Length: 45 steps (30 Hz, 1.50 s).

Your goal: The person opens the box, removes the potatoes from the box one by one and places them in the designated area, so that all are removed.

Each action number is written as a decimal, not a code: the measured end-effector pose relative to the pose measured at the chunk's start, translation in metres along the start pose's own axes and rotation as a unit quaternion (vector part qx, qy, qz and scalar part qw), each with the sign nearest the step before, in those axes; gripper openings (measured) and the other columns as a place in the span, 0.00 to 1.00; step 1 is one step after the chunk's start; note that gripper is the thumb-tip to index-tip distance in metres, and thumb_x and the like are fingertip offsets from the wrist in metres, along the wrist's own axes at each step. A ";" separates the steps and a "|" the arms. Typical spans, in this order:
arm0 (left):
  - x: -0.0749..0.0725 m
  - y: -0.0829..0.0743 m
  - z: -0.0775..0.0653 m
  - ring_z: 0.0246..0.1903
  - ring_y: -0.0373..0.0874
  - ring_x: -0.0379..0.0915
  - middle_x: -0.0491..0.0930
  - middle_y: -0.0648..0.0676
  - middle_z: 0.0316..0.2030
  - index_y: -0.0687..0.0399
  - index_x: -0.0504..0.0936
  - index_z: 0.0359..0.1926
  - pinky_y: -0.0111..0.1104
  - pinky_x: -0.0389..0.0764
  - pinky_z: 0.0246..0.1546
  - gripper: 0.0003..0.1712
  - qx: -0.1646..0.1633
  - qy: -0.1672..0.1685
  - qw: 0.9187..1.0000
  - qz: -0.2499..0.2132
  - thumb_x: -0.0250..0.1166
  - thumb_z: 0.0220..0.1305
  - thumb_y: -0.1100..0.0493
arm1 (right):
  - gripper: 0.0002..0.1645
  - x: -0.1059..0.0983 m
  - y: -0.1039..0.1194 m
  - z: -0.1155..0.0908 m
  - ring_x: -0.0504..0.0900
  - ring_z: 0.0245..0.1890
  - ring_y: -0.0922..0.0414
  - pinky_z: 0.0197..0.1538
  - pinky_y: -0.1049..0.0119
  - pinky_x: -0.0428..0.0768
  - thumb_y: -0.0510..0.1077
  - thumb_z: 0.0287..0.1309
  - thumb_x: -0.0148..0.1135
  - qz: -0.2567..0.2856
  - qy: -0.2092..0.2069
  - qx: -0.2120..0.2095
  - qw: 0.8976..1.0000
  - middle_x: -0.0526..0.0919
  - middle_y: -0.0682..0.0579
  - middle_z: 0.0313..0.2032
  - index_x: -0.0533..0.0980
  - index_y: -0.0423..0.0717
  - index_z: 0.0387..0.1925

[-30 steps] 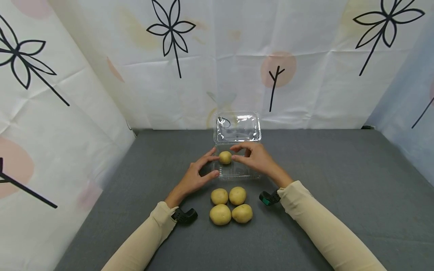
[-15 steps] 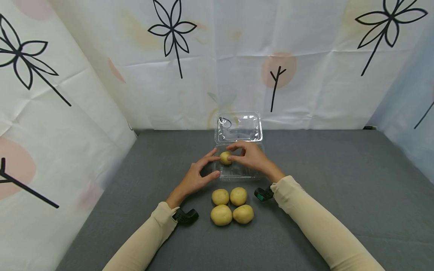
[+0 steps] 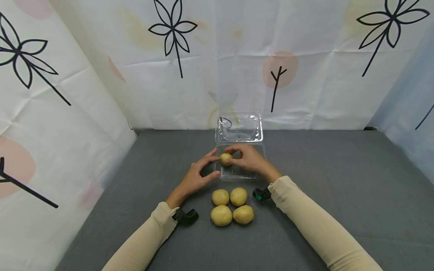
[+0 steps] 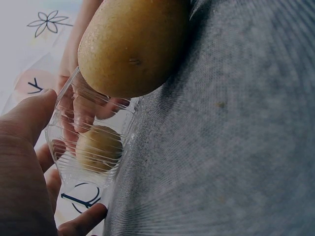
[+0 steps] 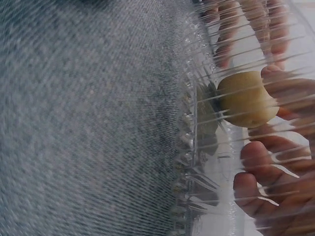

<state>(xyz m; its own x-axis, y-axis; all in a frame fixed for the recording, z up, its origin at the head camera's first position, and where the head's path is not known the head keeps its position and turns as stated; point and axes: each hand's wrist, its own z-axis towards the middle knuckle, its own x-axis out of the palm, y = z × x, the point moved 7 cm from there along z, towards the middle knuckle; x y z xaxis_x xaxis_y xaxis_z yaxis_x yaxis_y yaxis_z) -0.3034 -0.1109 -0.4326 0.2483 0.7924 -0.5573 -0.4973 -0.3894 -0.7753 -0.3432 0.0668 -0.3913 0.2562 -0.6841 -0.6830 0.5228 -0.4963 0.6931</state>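
Note:
A clear plastic clamshell box (image 3: 239, 172) lies with its lid (image 3: 241, 131) raised at the back. Inside its left half sits a small potato (image 3: 225, 159), which my right hand (image 3: 250, 158) pinches between thumb and fingers. Through the box's ribbed wall, the right wrist view shows thumb and fingertip against this potato (image 5: 243, 98). My left hand (image 3: 194, 177) rests at the box's left side, fingers extended and thumb apart near the front corner. In the left wrist view, the thumb (image 4: 37, 110) is right at the rim.
Several larger potatoes stand grouped in front of the box, among them a back left one (image 3: 220, 197) and a front right one (image 3: 243, 214). Grey cloth (image 3: 322, 180) covers the table. A patterned white curtain (image 3: 305, 94) hangs close behind the lid.
My right hand has moved left and slightly nearer, its fingers closing on the potato in the box. The left hand and the potatoes in front have stayed in place.

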 end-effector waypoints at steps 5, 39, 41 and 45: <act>0.000 0.001 -0.002 0.80 0.48 0.47 0.52 0.41 0.80 0.37 0.72 0.71 0.71 0.36 0.72 0.29 -0.009 0.001 1.000 0.001 0.63 0.73 0.45 | 0.25 0.003 0.000 0.000 0.83 0.40 0.46 0.37 0.66 0.76 0.45 0.62 0.72 0.006 0.010 0.000 1.000 0.87 0.41 0.50 0.80 0.38 0.58; -0.001 -0.002 -0.001 0.80 0.46 0.49 0.54 0.41 0.80 0.37 0.74 0.70 0.68 0.38 0.73 0.28 -0.016 -0.001 1.000 0.006 0.64 0.72 0.45 | 0.27 0.011 -0.002 0.000 0.82 0.38 0.54 0.39 0.64 0.79 0.47 0.64 0.70 0.007 0.064 0.013 0.998 0.86 0.44 0.55 0.79 0.43 0.62; -0.002 -0.002 -0.001 0.80 0.46 0.49 0.54 0.41 0.80 0.36 0.74 0.70 0.67 0.38 0.73 0.28 -0.018 0.000 1.000 0.006 0.64 0.72 0.45 | 0.27 0.011 -0.001 0.000 0.81 0.34 0.56 0.38 0.64 0.78 0.47 0.64 0.70 0.005 0.061 0.009 0.998 0.86 0.44 0.55 0.79 0.43 0.62; -0.002 -0.002 -0.001 0.80 0.46 0.48 0.53 0.40 0.80 0.34 0.73 0.70 0.69 0.37 0.73 0.28 -0.020 0.001 1.000 0.005 0.64 0.72 0.44 | 0.26 0.006 0.004 0.001 0.78 0.30 0.57 0.35 0.66 0.76 0.46 0.63 0.71 -0.007 0.037 -0.010 0.999 0.87 0.44 0.54 0.80 0.42 0.61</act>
<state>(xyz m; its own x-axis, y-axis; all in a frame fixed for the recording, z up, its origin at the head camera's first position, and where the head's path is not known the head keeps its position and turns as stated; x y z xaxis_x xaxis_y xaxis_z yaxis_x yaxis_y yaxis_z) -0.3023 -0.1121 -0.4306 0.2457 0.7869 -0.5661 -0.4662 -0.4161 -0.7807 -0.3401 0.0604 -0.3925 0.3082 -0.6353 -0.7080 0.5424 -0.4941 0.6795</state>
